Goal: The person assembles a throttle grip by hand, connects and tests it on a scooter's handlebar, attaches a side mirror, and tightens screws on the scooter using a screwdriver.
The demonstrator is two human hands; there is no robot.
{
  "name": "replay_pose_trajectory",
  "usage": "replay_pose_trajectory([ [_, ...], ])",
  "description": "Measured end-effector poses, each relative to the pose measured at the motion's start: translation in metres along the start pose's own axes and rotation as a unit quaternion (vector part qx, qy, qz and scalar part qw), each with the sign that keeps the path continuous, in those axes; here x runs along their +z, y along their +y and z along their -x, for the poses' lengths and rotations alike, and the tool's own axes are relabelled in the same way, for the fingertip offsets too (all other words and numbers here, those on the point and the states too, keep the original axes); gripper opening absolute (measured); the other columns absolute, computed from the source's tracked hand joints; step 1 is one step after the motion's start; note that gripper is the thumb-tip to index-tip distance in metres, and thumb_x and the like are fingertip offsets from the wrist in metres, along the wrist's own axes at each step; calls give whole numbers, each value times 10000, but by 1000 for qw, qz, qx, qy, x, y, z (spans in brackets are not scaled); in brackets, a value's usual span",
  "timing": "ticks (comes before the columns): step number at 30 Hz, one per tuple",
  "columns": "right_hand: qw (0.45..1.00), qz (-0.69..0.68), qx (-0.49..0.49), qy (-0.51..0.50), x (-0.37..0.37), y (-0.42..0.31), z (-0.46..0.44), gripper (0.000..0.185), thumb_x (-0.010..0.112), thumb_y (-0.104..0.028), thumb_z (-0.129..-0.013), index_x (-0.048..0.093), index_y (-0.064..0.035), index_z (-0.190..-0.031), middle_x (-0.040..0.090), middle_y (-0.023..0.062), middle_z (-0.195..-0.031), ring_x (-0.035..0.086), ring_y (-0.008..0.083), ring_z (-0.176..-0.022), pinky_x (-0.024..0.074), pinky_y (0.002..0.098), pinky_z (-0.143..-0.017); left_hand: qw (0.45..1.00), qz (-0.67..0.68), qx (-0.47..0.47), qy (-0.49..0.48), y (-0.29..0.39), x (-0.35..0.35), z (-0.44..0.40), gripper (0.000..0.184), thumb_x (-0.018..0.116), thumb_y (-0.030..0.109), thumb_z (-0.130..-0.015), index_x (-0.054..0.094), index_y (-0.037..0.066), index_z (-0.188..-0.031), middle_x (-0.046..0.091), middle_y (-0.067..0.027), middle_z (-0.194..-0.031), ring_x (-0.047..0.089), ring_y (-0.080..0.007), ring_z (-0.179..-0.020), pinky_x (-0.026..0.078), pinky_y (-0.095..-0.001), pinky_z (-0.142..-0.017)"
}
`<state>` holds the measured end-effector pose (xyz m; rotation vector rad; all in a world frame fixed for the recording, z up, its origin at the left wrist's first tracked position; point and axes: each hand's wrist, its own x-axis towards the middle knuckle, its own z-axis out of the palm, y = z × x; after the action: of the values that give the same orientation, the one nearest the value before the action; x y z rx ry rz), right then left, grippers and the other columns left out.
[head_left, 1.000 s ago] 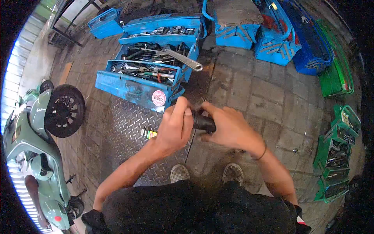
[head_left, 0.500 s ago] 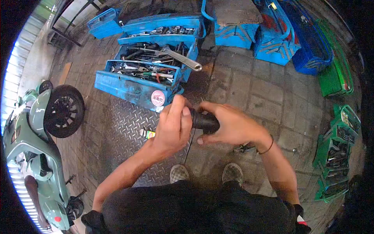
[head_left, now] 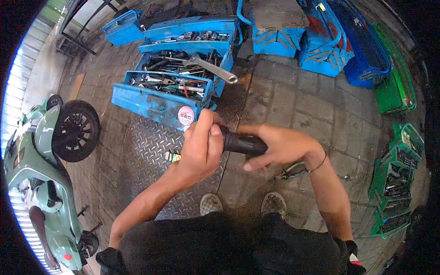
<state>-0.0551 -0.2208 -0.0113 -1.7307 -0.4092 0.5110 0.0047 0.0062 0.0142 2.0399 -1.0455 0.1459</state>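
Observation:
A short black cylindrical object lies sideways between the hands, in front of my body. My left hand is wrapped round its left end, and the fingers hide that part. My right hand is at the other end, thumb and fingers spread apart around the tip, the palm close to it; contact is unclear. Beyond them stands an open blue toolbox filled with tools. A large wrench rests across its trays, its handle end sticking out to the right.
A metal tread plate lies on the floor with a small yellow-green item. More blue toolboxes stand at the back, green ones at the right. A pale green scooter is at the left. Metal parts lie beneath my right wrist.
My right hand has shifted right and spread wider, so more of the black object's right end shows. My left hand keeps its grip, nearly in place.

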Motion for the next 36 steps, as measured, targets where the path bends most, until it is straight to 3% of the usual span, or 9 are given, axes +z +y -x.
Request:
replay_pose_trajectory([
  [1,993,-93,45,-60,-3,6,2,658,867,-420,-837,585,-25,-1282,661,12,-836,619,80,-694,493,275,-577,1000,0,0,0,0,-2,0,187,407,95,-1058,545,-16,-1119,620,-165,-901,592,-273,-748,458,-389,-682],
  [10,912,-404,9,64,9,16,34,685,868,-362,-843,582,-13,-1358,663,60,-829,548,64,-574,427,216,-496,996,76,-8,-41,-4,1,3,346,549,283,-1007,546,-35,-1144,611,-205,-859,636,-384,-782,504,-434,-716],
  [14,903,-408,65,116,20,22,37,648,845,-332,-866,593,-8,-1368,701,92,-874,628,126,-649,510,261,-593,996,53,-64,-27,-8,3,2,346,541,322,-1024,541,-15,-1102,554,-147,-744,600,-307,-705,480,-420,-667],
  [19,928,132,-149,315,24,6,25,614,833,-317,-870,622,7,-1346,717,64,-895,706,230,-889,564,373,-868,991,84,-92,42,-21,14,4,349,471,357,-1053,534,13,-1059,452,-84,-692,464,-177,-665,388,-388,-600],
  [23,897,-91,-158,403,29,-18,25,515,847,-264,-861,674,-9,-1274,721,67,-907,704,222,-874,564,380,-853,981,96,-124,114,-19,14,-1,265,409,241,-1053,541,11,-1046,450,-59,-778,421,-144,-750,369,-358,-683],
  [25,913,-304,53,268,18,-17,34,439,827,-250,-893,686,-27,-1244,711,37,-934,679,182,-899,550,346,-855,981,110,-130,97,-14,12,0,274,406,249,-1056,542,11,-1046,445,-56,-798,413,-143,-766,369,-349,-695],
  [29,936,-127,-25,328,24,-9,27,465,809,-301,-913,666,-41,-1271,700,29,-920,671,152,-858,552,315,-786,971,115,-195,71,-17,14,5,382,329,283,-1102,588,3,-1113,590,-52,-1014,497,-144,-968,406,-301,-924],
  [31,880,181,-228,375,18,0,22,454,791,-330,-930,662,-36,-1251,690,29,-907,651,113,-778,541,270,-695,963,128,-223,81,-15,15,5,389,325,286,-1107,589,0,-1120,589,-52,-1026,496,-143,-971,408,-296,-919],
  [36,910,-138,-100,379,25,-23,28,422,818,-298,-897,684,-36,-1201,685,27,-891,648,141,-789,539,319,-716,971,148,-166,90,-15,12,-3,322,345,263,-1087,540,8,-1051,438,-54,-861,397,-133,-808,374,-313,-727],
])
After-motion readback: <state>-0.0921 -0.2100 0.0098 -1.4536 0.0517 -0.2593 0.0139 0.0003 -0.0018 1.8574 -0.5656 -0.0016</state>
